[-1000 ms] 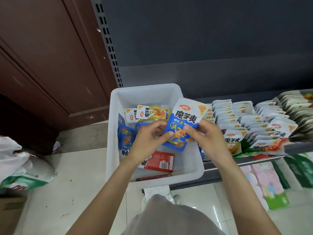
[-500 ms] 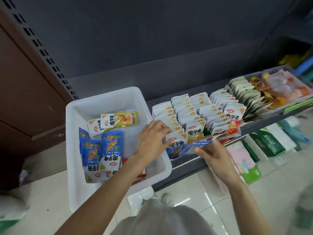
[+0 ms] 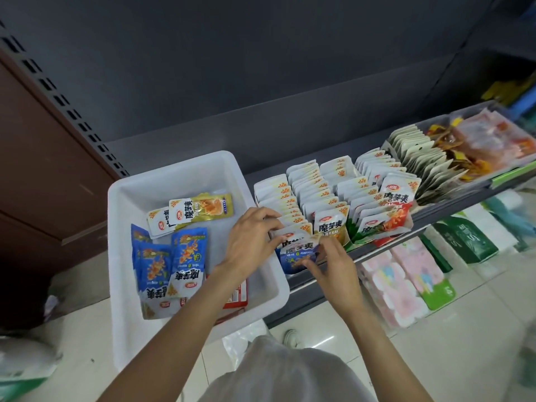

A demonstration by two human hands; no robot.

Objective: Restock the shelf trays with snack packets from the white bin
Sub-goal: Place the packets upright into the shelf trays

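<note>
Blue snack packet (image 3: 297, 253) at near end of leftmost shelf row, going in front of standing packets. Right hand (image 3: 333, 265) pinches its lower edge; left hand (image 3: 249, 239) fingers curl on row (image 3: 285, 207) behind, holding it back. White bin (image 3: 185, 181) just left: several blue, yellow, red packets remain. Trays mostly full; restocking partway.
</note>
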